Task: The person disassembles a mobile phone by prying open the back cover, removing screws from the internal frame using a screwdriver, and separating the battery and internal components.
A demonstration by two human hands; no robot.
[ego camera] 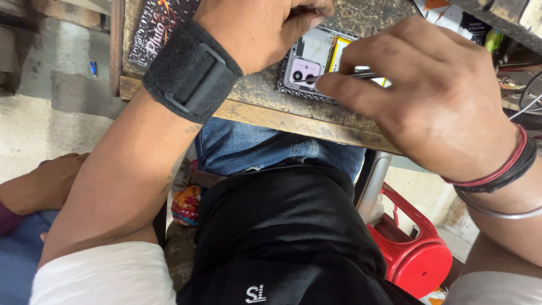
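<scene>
- Two hands work at the near edge of the wooden counter [293,121], over an opened phone [313,62] that lies flat with its back cover off.
- My left hand [265,28] rests on the top end of the phone, its fingers curled down onto the frame; this grip is closed against the phone body. A black strap [189,70] wraps the left wrist.
- My right hand [435,96] pinches a thin metal tool [361,73] between thumb and fingertips; this grip is shut tight on the shaft.
- The tool tip meets the phone at the camera module [304,72], beside the yellow-edged battery [339,51].
- Red and black bands [508,166] circle my right wrist.
- A red plastic stool [418,254] stands below the counter, to my right.
</scene>
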